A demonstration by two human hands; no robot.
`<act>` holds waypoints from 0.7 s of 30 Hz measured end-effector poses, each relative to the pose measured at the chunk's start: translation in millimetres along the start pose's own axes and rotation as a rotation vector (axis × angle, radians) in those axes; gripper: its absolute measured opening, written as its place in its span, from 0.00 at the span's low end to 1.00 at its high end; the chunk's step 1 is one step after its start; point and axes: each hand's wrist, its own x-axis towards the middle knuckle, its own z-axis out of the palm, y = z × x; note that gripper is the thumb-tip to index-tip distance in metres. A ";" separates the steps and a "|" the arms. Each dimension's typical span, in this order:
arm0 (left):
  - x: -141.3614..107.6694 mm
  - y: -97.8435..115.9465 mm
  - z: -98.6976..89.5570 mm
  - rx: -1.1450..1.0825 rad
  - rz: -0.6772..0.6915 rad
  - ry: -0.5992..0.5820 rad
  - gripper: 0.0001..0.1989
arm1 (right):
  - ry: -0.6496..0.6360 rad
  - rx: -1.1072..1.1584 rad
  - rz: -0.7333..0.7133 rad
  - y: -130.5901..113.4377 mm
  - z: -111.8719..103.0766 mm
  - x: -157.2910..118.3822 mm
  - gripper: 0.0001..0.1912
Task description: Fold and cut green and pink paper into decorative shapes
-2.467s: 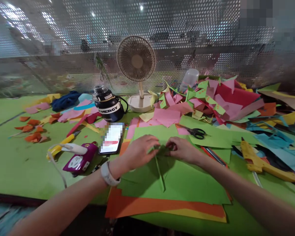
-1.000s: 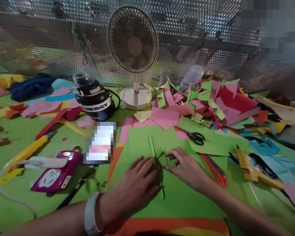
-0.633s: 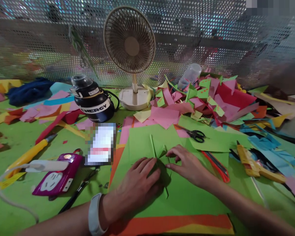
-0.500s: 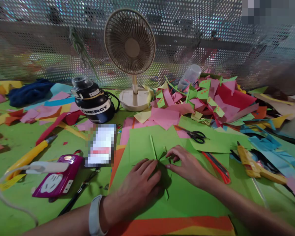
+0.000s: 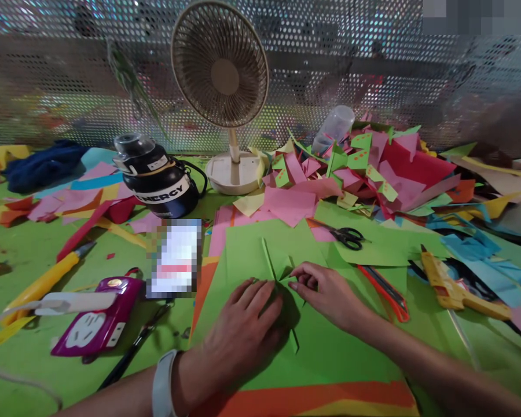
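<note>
Left hand [image 5: 248, 318]: over green strip [image 5: 267, 258], grip hidden
Right hand [image 5: 330, 292]: fingers curled by folded flap [image 5: 281, 265] — pinch unclear
Green strip: atop green sheets [image 5: 338, 353], by left fingertips
Risk: uneven pull — thin folds could tear

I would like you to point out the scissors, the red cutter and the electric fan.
Scissors [image 5: 351, 238]: head view, on the black handles.
Red cutter [image 5: 377, 286]: head view, on the middle of its body.
Electric fan [image 5: 224, 77]: head view, on the round centre of its front.
</note>
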 end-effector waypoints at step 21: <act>0.1 -1.4 1.8 -0.022 -0.011 -0.042 0.22 | -0.042 -0.050 -0.152 -1.3 -10.7 -0.6 0.07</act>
